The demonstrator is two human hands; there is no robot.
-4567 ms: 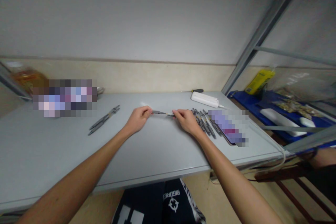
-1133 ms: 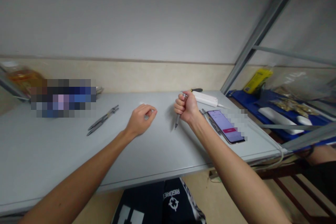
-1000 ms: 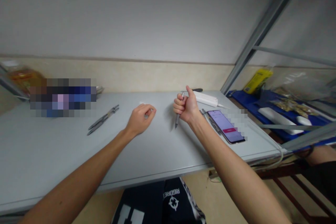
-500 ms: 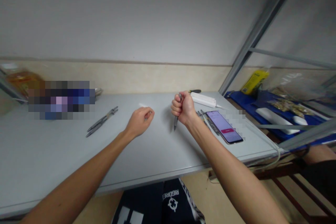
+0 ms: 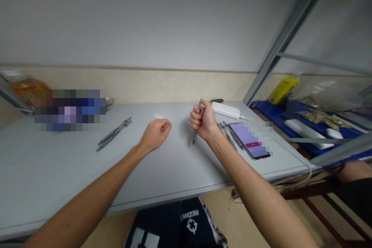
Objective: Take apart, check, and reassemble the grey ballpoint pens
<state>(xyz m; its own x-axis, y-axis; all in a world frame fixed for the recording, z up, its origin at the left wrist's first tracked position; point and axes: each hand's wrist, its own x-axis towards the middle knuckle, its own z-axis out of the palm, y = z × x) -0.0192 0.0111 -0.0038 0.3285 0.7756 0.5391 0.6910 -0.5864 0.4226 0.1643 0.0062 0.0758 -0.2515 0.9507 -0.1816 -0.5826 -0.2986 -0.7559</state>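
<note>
My right hand [image 5: 202, 121] is wrapped in a fist around a grey pen [image 5: 194, 138]. The pen's tip points down towards the table, and its upper end shows beside my thumb. To the left, my left hand [image 5: 156, 133] rests on the tabletop with its fingers curled closed. Whatever it may hold is hidden inside the curl. Two grey pens [image 5: 114, 134] lie side by side on the table, left of my left hand. More pens [image 5: 231, 133] lie beyond my right wrist, partly covered by the forearm.
A lit phone [image 5: 250, 141] lies right of those pens. Behind it are a white power strip [image 5: 225, 110] and a dark-handled tool [image 5: 217, 100]. Blurred-out items and an amber bottle [image 5: 29, 89] stand back left. A metal post [image 5: 273, 60] rises at the right, near another person's arm [image 5: 353, 170].
My right thumb has lifted slightly at the pen's top end, where more of the pen now shows. Both hands stay in nearly the same places, and the view has shifted a little.
</note>
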